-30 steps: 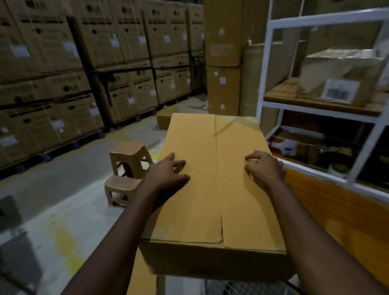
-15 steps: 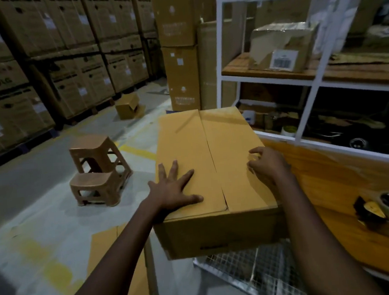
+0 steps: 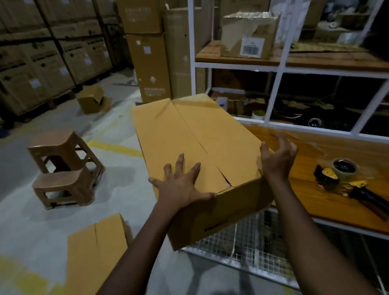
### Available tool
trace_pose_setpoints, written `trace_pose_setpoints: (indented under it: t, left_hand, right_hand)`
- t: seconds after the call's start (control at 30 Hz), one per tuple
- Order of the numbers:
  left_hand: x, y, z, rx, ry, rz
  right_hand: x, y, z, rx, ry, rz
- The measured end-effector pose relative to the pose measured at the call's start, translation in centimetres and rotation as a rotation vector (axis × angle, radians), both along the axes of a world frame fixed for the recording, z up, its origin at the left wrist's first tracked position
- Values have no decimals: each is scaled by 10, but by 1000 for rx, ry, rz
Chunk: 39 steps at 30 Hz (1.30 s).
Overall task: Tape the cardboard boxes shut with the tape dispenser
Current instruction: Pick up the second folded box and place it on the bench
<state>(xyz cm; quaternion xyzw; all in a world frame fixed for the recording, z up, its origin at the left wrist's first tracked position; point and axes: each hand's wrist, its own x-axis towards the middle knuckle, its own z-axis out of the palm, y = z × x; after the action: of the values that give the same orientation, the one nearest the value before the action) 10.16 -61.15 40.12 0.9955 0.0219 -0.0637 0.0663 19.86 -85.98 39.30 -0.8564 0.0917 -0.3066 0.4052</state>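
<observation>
A long tan cardboard box (image 3: 201,133) lies in front of me, its two top flaps folded down and meeting along an untaped centre seam. My left hand (image 3: 182,187) presses flat on the left flap near the box's near corner, fingers spread. Lifted just off the box's right edge, my right hand (image 3: 278,157) hovers with fingers spread and loosely curled, holding nothing. The black and yellow tape dispenser (image 3: 350,184) with its tape roll lies on the wooden worktop (image 3: 307,199) to the right of the box.
A white metal shelf frame (image 3: 273,72) with a labelled carton stands behind the worktop. Two brown plastic stools (image 3: 64,170) sit on the floor at the left. A flattened cardboard box (image 3: 97,257) lies at the lower left. Stacked cartons (image 3: 33,64) line the back wall.
My right hand has lifted off the right flap and now hovers past the box's right edge. My view has swung right, bringing the tape dispenser further into sight. My left hand stays pressed on the box.
</observation>
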Motion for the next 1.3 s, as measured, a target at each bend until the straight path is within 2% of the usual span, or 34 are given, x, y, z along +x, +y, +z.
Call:
trace_pose_setpoints:
  t: [0.17,0.3,0.53,0.7,0.93,1.07,1.3]
  left_hand:
    - [-12,-64,-2,-65,18,136]
    - [-5,-120,3,-107,12,179]
    - [40,-200,9,-154,36,234]
    - [82,-249,-5,-136,-42,190]
    - [128,-316,-4,-50,-9,162]
    - [154,-347,-2,-41,40,141]
    - [184,-388,2,-38,77,122]
  right_hand:
    - [2,-30,-4,192,-77,-4]
    - [2,-70,-15,176,-34,41]
    - [14,-192,-52,-71,213,-77]
    - [10,-289,-83,-231,563,-277]
    - [13,-365,-119,-334,939,-250]
    - [25,-378,-132,-385,1024,-167]
    - [51,-394,-136,-395,1029,-96]
